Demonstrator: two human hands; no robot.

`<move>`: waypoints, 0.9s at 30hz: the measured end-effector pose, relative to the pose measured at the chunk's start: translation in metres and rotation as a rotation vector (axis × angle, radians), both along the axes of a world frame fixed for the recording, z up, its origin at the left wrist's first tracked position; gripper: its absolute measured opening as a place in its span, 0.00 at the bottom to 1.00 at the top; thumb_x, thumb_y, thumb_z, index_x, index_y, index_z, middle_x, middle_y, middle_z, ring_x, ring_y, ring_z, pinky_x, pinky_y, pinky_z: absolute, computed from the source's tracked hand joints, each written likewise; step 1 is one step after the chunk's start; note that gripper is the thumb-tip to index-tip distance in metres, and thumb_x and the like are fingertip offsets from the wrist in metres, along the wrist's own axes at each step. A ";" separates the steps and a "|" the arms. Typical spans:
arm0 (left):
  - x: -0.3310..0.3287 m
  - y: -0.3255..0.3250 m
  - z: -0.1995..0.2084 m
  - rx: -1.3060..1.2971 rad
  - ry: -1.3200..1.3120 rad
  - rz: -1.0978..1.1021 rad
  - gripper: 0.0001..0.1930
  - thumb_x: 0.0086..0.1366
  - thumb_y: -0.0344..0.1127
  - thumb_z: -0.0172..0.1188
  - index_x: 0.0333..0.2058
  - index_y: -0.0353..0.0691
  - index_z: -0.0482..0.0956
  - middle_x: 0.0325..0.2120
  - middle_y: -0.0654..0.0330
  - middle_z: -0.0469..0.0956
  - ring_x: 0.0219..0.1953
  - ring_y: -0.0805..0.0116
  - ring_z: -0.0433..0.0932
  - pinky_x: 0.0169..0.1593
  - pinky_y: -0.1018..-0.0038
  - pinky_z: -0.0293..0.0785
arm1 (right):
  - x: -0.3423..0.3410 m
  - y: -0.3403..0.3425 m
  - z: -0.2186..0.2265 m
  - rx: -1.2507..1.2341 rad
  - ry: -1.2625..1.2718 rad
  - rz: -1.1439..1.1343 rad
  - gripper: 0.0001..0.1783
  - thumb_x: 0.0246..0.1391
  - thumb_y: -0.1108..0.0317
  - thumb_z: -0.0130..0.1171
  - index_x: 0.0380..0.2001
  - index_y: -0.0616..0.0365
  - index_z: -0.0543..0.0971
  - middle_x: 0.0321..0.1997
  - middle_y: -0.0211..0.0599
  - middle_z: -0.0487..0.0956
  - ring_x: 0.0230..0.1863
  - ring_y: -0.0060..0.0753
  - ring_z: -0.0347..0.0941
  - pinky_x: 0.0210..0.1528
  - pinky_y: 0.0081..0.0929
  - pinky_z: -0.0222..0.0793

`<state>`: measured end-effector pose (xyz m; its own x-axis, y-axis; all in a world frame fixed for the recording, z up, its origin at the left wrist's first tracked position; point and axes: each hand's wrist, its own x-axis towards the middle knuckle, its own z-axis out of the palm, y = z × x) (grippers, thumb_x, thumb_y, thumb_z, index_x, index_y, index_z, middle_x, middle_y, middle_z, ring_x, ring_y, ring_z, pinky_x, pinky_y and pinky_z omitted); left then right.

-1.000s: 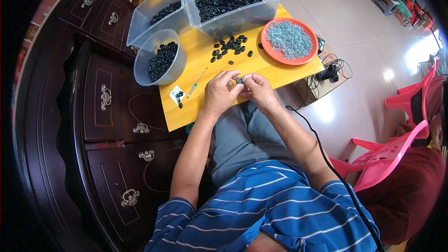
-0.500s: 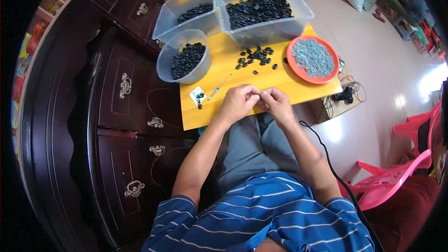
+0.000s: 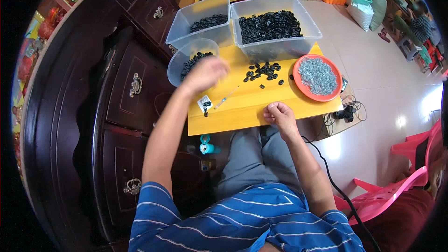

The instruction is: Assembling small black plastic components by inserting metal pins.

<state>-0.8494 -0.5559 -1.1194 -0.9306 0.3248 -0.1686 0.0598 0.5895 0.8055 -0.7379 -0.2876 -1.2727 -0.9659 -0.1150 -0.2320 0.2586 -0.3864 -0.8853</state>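
My left hand, smeared by motion, is over the yellow table at the near right side of a round clear tub of small black oval pieces. Whether it carries a piece cannot be made out. Close to the table's front edge, my right hand has its thumb and fingers pinched together. Anything in that pinch is hidden. Loose black oval pieces lie scattered mid-table. To their right is an orange-red plate heaped with small silvery metal parts.
Two clear bins with black pieces stand at the back, a larger one and a smaller one. A white card with several dark bits lies beside a thin stick-like tool. Dark drawers flank the left; a pink chair is at right.
My hands were together at the table's front edge. The left has moved away, up and left to the round tub; the right stays near the edge, pinched. The view has shifted slightly.
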 end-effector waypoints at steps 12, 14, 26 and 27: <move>0.045 0.037 -0.082 0.182 0.123 0.124 0.10 0.63 0.31 0.64 0.42 0.36 0.83 0.30 0.65 0.84 0.28 0.78 0.78 0.34 0.77 0.75 | -0.029 -0.002 0.002 0.257 0.182 0.033 0.10 0.61 0.63 0.61 0.33 0.59 0.78 0.27 0.28 0.79 0.28 0.22 0.75 0.34 0.22 0.71; 0.069 0.047 -0.116 0.177 0.137 0.115 0.10 0.64 0.31 0.64 0.42 0.36 0.83 0.31 0.63 0.84 0.29 0.76 0.79 0.34 0.75 0.76 | -0.045 -0.008 0.023 0.738 0.433 -0.129 0.10 0.55 0.63 0.64 0.34 0.59 0.79 0.25 0.36 0.80 0.28 0.32 0.77 0.33 0.31 0.73; 0.103 0.075 -0.141 -0.047 0.570 0.162 0.05 0.61 0.28 0.62 0.35 0.35 0.82 0.29 0.53 0.81 0.27 0.62 0.81 0.33 0.71 0.76 | -0.093 -0.020 0.003 1.357 0.607 -0.020 0.09 0.53 0.63 0.61 0.32 0.56 0.79 0.38 0.45 0.79 0.41 0.52 0.80 0.41 0.47 0.76; 0.100 0.073 -0.143 -0.011 0.526 0.186 0.05 0.62 0.28 0.62 0.36 0.35 0.82 0.28 0.55 0.81 0.26 0.66 0.80 0.32 0.73 0.76 | -0.093 -0.023 0.002 1.360 0.603 -0.019 0.09 0.53 0.63 0.61 0.32 0.56 0.79 0.38 0.45 0.79 0.41 0.52 0.80 0.41 0.47 0.76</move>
<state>-0.7490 -0.4827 -1.2620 -0.9317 0.1477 0.3318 0.3462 0.6368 0.6889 -0.8305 -0.3102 -1.2709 -0.9520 -0.1305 0.2769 -0.2647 0.8052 -0.5307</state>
